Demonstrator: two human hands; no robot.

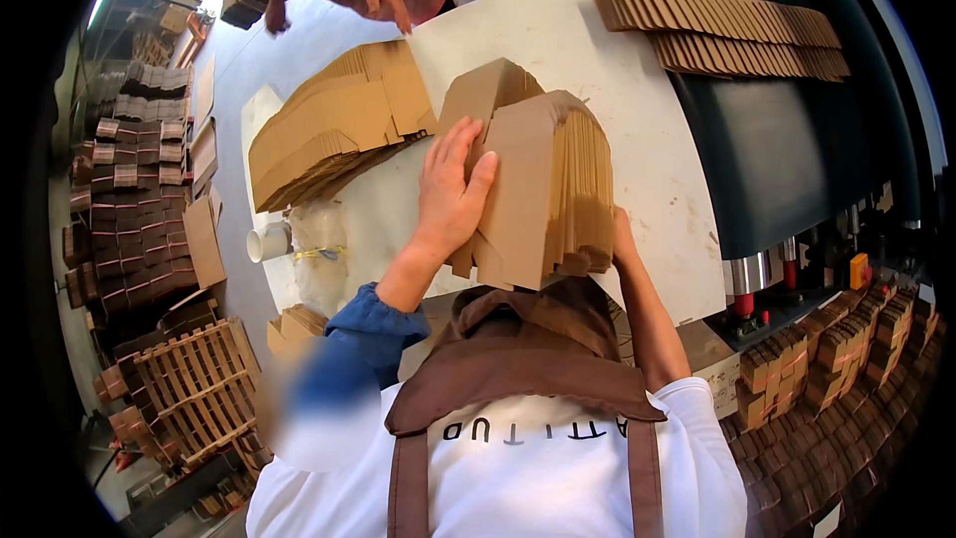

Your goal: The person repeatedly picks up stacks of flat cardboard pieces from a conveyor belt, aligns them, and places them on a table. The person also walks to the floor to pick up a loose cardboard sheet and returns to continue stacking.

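Note:
A thick stack of folded brown cardboard blanks [523, 174] stands on the white tabletop right in front of my body, its layered edges facing right. My left hand [453, 184] lies against the stack's left side, fingers stretched out and thumb apart. At the stack's lower right edge is my right hand [622, 239], mostly hidden behind the cardboard, so its fingers do not show. Another fanned pile of cardboard blanks [339, 120] rests on the table to the left. Close to that pile are a white roll [269, 242] and a clear plastic bag [319, 239].
Overlapping rows of cardboard blanks [727, 25] lie on a dark conveyor belt [787, 159] to the right. Across the white table [558, 0] another person's hand [386, 0] hangs near its edge. Bundled cardboard [139, 189] and a wooden pallet [199, 384] stand left; more bundles stand lower right.

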